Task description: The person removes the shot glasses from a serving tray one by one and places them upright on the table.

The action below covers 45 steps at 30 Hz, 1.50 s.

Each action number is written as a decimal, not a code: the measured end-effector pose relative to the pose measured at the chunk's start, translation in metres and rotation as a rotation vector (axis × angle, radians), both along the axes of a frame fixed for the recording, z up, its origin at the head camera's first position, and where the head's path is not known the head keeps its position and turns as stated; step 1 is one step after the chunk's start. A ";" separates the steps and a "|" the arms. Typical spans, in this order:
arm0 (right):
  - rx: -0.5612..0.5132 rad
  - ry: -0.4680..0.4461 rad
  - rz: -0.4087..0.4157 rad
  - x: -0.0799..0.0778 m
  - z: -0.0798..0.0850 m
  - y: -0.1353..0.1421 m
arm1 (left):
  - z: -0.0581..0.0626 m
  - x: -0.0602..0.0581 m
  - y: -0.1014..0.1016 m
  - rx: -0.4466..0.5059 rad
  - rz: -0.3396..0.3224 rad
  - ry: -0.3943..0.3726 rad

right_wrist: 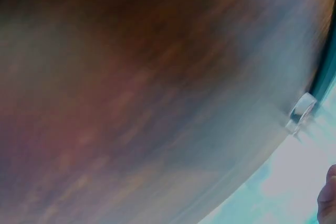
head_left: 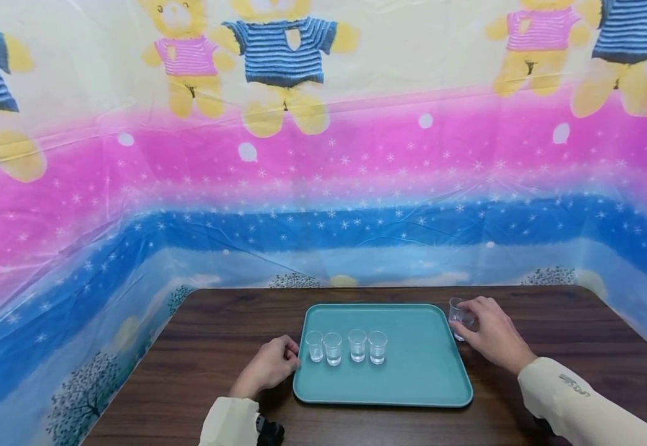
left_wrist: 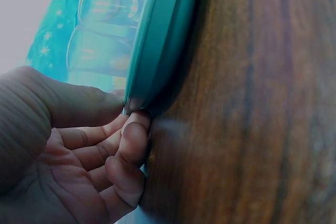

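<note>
My left hand is at the left edge of a teal tray. In the left wrist view its thumb and a fingertip pinch the tray's rim. On the tray's left half several clear shot glasses stand upright in a row, among them one glass near the left rim and another glass by the middle. Just beyond the tray's right edge my right hand has its thumb and fingers around a clear shot glass, partly covered by them. The blurred right wrist view shows a glass and a fingertip.
The tray lies on a dark brown wooden table. Behind and beside the table hangs a patterned cloth with bears and snowflakes. A black band shows at the left cuff.
</note>
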State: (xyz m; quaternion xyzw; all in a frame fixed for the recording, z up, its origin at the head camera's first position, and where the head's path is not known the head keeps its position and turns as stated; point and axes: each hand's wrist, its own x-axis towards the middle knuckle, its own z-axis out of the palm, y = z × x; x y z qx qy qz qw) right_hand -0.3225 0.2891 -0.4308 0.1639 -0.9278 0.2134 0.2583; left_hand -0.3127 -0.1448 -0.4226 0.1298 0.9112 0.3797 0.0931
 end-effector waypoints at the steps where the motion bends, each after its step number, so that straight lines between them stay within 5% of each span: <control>1: 0.002 0.008 0.012 0.000 0.001 -0.003 | 0.000 0.000 0.000 0.000 0.001 -0.001; 8: -0.009 0.051 0.073 -0.002 0.002 -0.016 | -0.001 -0.001 -0.002 -0.002 0.008 -0.002; 34: 0.040 -0.143 0.330 0.005 0.003 -0.110 | -0.004 0.002 -0.002 0.010 0.000 0.066; 45: 0.051 -0.164 0.357 0.005 0.006 -0.129 | -0.006 0.003 -0.003 0.002 -0.004 0.084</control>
